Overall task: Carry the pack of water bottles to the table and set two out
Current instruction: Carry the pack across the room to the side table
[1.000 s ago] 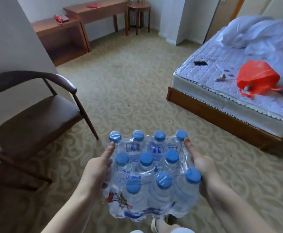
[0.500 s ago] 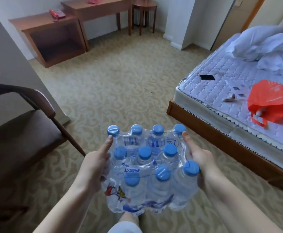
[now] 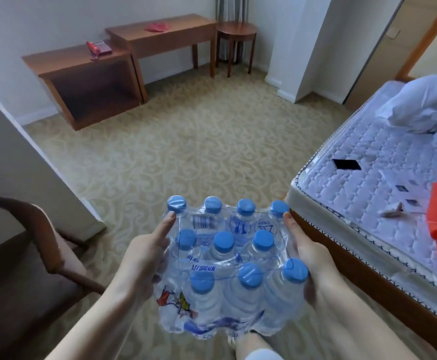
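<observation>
**Mid-carry with the water pack, table not reached yet**

Going left to right: chair (image 3: 43,245) off to the side; left hand (image 3: 144,258) pressed flat against the pack's left side, fingers wrapped loosely round it, index finger stretched up toward a cap; pack of water bottles (image 3: 230,268) held out front, well above the carpet (image 3: 186,152), shrink wrap intact; right hand (image 3: 308,253) cupping the right side the same way; bed (image 3: 368,198) just beside it. Looks like the carry step to me; the desk (image 3: 165,32) sits well apart across the room, so next it's keep walking, set the pack down, tear the wrap, pull two bottles.
</observation>
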Demonstrator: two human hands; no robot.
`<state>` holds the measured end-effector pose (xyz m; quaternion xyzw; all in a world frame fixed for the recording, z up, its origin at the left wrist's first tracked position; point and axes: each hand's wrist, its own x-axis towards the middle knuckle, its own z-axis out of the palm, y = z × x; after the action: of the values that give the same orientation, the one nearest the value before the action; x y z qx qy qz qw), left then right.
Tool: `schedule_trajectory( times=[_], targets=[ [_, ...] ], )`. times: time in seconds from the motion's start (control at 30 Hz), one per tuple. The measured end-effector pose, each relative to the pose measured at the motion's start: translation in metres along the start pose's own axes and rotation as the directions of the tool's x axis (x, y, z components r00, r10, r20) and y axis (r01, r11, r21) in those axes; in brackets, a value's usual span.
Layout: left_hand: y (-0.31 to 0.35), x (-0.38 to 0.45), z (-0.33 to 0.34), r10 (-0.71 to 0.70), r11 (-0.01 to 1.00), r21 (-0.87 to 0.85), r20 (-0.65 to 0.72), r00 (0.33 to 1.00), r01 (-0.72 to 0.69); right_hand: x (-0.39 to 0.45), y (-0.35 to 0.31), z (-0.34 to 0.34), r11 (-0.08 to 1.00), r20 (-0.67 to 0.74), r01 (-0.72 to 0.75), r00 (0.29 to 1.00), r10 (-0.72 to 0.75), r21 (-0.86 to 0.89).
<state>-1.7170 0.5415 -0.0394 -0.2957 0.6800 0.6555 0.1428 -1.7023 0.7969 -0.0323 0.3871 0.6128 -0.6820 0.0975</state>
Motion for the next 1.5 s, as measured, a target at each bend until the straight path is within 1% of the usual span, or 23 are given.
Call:
schedule_trajectory(
  times=[0.07, 0.2, 0.3, 0.4, 0.47, 0.53, 0.6, 0.7, 0.77, 0.83, 0.93, 1.03, 1.1, 1.2, 1.4, 1.5],
  targets=[
    [0.014, 0.027, 0.011, -0.026, 1.000, -0.001, -0.029, 0.999, 0.026, 0.032, -0.022, 0.014, 1.000, 0.039, -0.006, 0.999, 0.006, 0.003],
    [0.043, 0.084, 0.035, -0.061, 0.998, -0.029, -0.096, 0.994, 0.058, 0.101, -0.063, 0.042, 0.999, 0.101, -0.010, 0.995, 0.015, -0.053],
    [0.073, 0.127, 0.054, -0.100, 0.993, -0.081, -0.158, 0.982, 0.088, 0.153, -0.105, 0.064, 0.993, 0.108, 0.008, 0.994, 0.005, -0.117],
    [0.108, 0.165, 0.069, -0.104, 0.985, -0.154, -0.163, 0.981, 0.078, 0.200, -0.153, 0.089, 0.992, 0.118, 0.028, 0.993, -0.013, -0.126],
    [0.129, 0.187, 0.075, -0.100, 0.983, -0.172, -0.196, 0.975, 0.066, 0.227, -0.183, 0.110, 0.987, 0.128, 0.056, 0.991, -0.037, -0.150],
    [0.151, 0.210, 0.078, -0.108, 0.978, -0.197, -0.218, 0.970, 0.064, 0.249, -0.207, 0.132, 0.981, 0.176, 0.082, 0.983, -0.051, -0.176],
    [0.171, 0.238, 0.076, -0.120, 0.974, -0.217, -0.248, 0.961, 0.066, 0.272, -0.229, 0.157, 0.976, 0.215, 0.091, 0.975, -0.047, -0.199],
    [0.200, 0.285, 0.069, -0.148, 0.965, -0.252, -0.283, 0.948, 0.076, 0.311, -0.259, 0.202, 0.968, 0.252, 0.057, 0.968, 0.007, -0.245],
    [0.218, 0.315, 0.062, -0.158, 0.964, -0.250, -0.279, 0.947, 0.088, 0.330, -0.275, 0.235, 0.963, 0.258, 0.031, 0.965, 0.041, -0.269],
    [0.236, 0.352, 0.051, -0.153, 0.960, -0.270, -0.269, 0.951, 0.078, 0.354, -0.288, 0.268, 0.957, 0.261, 0.036, 0.965, 0.042, -0.287],
    [0.269, 0.398, 0.036, -0.171, 0.963, -0.251, -0.285, 0.943, 0.099, 0.384, -0.312, 0.315, 0.947, 0.266, 0.042, 0.963, 0.047, -0.318],
    [0.306, 0.438, 0.024, -0.164, 0.967, -0.238, -0.334, 0.928, 0.085, 0.412, -0.344, 0.355, 0.954, 0.270, 0.034, 0.962, 0.050, -0.298],
    [0.332, 0.464, 0.018, -0.141, 0.970, -0.235, -0.343, 0.929, 0.060, 0.428, -0.364, 0.378, 0.959, 0.292, 0.028, 0.955, 0.057, -0.281],
    [0.365, 0.506, 0.012, -0.141, 0.973, -0.223, -0.358, 0.923, 0.062, 0.462, -0.397, 0.414, 0.958, 0.310, 0.030, 0.949, 0.063, -0.286],
    [0.413, 0.600, 0.014, -0.194, 0.959, -0.269, -0.399, 0.896, 0.088, 0.540, -0.456, 0.495, 0.940, 0.372, 0.028, 0.922, 0.106, -0.339],
    [0.446, 0.646, 0.016, -0.230, 0.945, -0.313, -0.433, 0.872, 0.095, 0.579, -0.492, 0.534, 0.922, 0.383, 0.031, 0.915, 0.130, -0.385]
  ],
)
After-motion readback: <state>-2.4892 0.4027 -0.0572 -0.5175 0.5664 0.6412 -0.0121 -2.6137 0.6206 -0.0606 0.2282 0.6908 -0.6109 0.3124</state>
